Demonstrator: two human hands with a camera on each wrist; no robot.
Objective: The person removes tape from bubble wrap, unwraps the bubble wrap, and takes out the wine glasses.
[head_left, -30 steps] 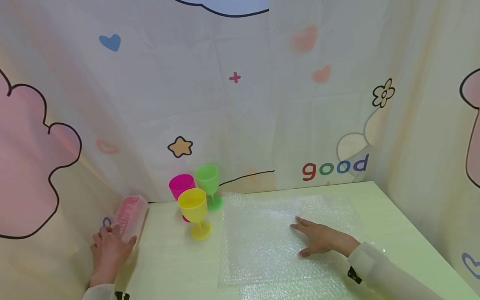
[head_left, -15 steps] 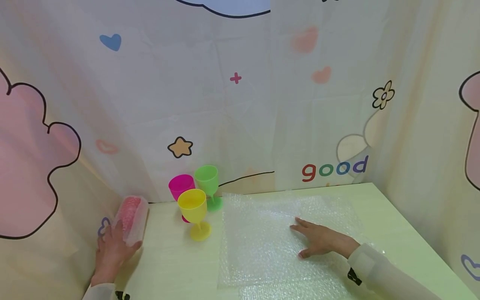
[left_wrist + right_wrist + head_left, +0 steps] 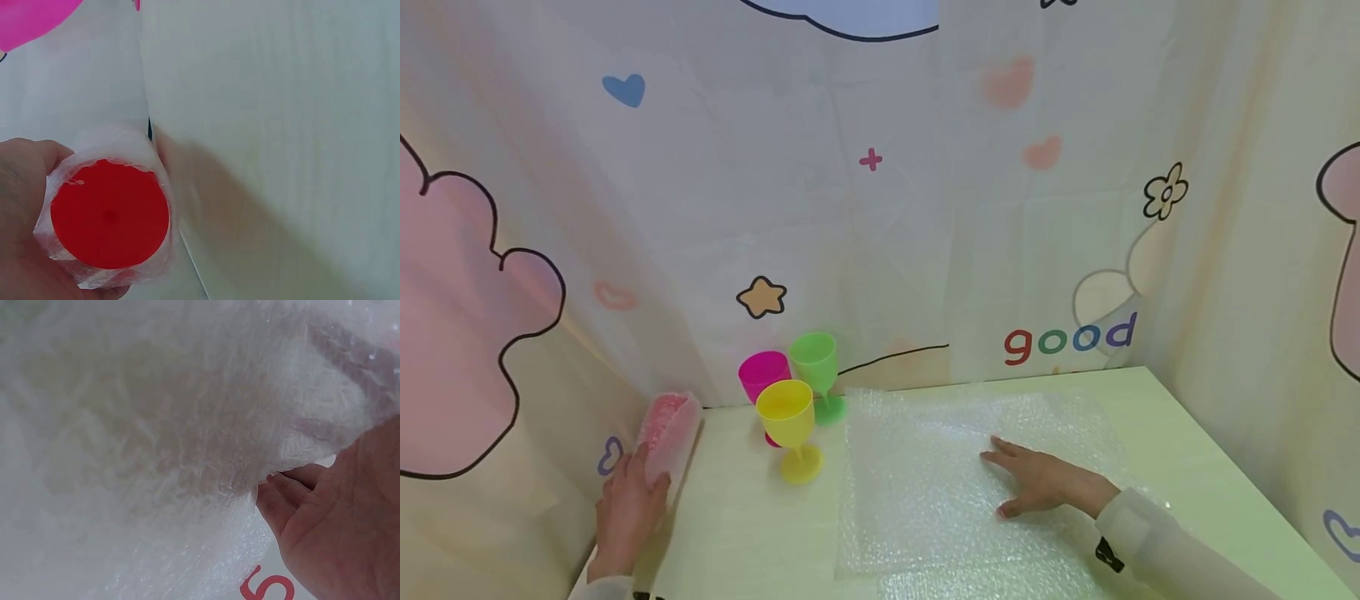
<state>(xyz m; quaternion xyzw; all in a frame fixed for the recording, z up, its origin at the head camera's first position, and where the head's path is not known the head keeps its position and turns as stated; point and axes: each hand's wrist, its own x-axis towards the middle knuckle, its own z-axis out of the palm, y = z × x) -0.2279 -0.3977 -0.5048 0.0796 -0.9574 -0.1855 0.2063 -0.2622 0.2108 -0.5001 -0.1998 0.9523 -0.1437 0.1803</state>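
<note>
At the table's left edge, my left hand (image 3: 627,512) grips a bubble-wrapped red bundle (image 3: 668,437) lying against the curtain. In the left wrist view, thumb and fingers curve round its wrapping; its near end shows a flat red disc (image 3: 111,214), like a goblet's foot. My right hand (image 3: 1041,479) rests with spread fingers on a sheet of clear bubble wrap (image 3: 917,492). In the right wrist view, its fingertips touch the film. Three plastic goblets stand upright between the hands: yellow (image 3: 786,414), pink (image 3: 762,372) and green (image 3: 815,357). The yellow one partly hides the pink one.
A pale table (image 3: 737,533) lies beneath everything. Printed curtains (image 3: 887,233) rise behind it and along both sides. Another piece of bubble wrap (image 3: 985,581) shows at the sheet's front edge. The goblets stand close together near the back curtain.
My left hand has turned the wrapped bundle and shifted it slightly right and back along the left curtain. My right hand, the sheet and the goblets have stayed in place.
</note>
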